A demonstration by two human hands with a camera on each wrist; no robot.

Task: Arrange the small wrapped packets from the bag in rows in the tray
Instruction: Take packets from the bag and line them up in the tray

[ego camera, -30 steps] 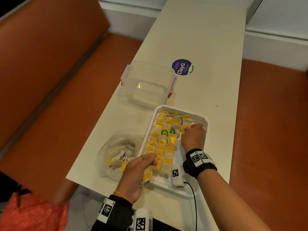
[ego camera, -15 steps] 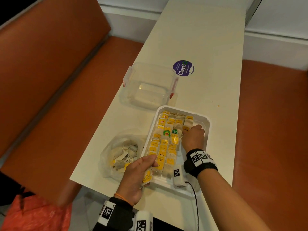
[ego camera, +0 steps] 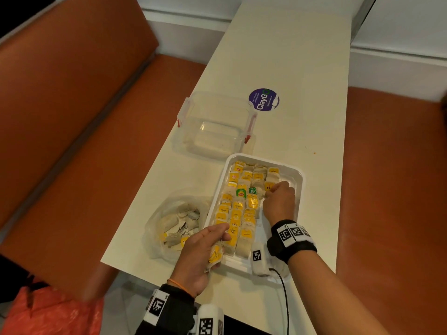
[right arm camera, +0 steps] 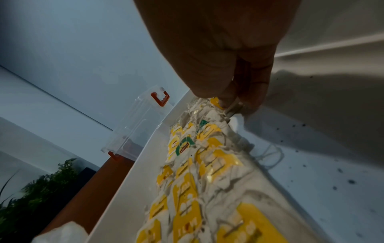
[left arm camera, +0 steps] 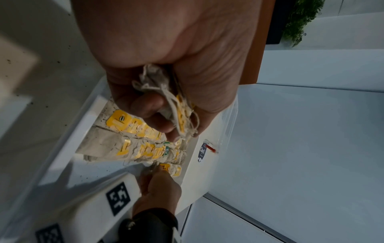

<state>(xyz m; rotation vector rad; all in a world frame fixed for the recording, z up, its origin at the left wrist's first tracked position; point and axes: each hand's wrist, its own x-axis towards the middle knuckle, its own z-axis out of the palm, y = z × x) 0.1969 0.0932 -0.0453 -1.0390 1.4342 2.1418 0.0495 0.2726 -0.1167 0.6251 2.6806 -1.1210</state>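
1. Small paper packets (ego camera: 238,209) with yellow tags, and two with green tags, lie in neat rows inside a white tray (ego camera: 299,176) near the front of a long pale table (ego camera: 285,68). Three rows run the tray's full length; a fourth, on the right, holds only a few packets at the far end.
2. The right hand (ego camera: 280,199) is inside the tray at that short fourth row. Its fingertips (right arm camera: 229,102) pinch the edge of one packet against the row. Compared with a second ago, the hand sits in almost the same spot, slightly nearer the person.
3. The left hand (ego camera: 200,252) rests at the tray's near left corner, its fingers curled round a small bundle of spare packets (left arm camera: 178,105) with trailing strings. It has barely moved since the earlier view.
4. Just left of the tray sits a clear plastic bag (ego camera: 157,228) with more packets inside, unchanged from before.
5. Beyond the tray stands a clear plastic box (ego camera: 215,124) with red clips, and past it a round purple sticker (ego camera: 263,99) on the table.
6. Orange bench seats (ego camera: 72,117) run along both sides of the table.
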